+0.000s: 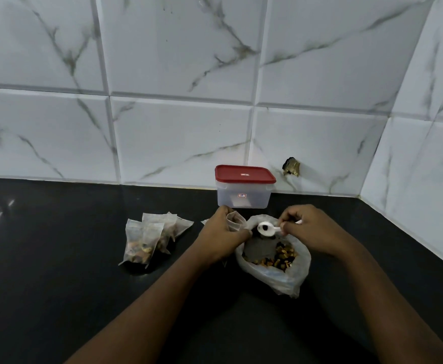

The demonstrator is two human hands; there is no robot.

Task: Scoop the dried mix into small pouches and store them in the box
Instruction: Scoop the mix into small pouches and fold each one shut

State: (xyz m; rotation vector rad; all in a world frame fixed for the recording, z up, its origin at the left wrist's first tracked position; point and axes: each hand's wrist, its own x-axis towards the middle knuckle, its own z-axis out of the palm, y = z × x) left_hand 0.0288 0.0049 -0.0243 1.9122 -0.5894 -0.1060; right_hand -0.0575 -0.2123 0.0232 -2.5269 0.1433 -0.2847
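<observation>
Two hands engaged: left hand (223, 232) grips a translucent pouch (235, 220) (mostly hidden); right hand (307, 229) pinches a white spoon (266, 229) above brown-yellow dried mix (280, 256).

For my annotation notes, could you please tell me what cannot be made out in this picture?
Head view:
Contents of the box: its frosted walls and red lid hide them.
Fill of the pouch: the left hand covers it.
What lies in the spoon, pinched by the right hand: too small.
</observation>
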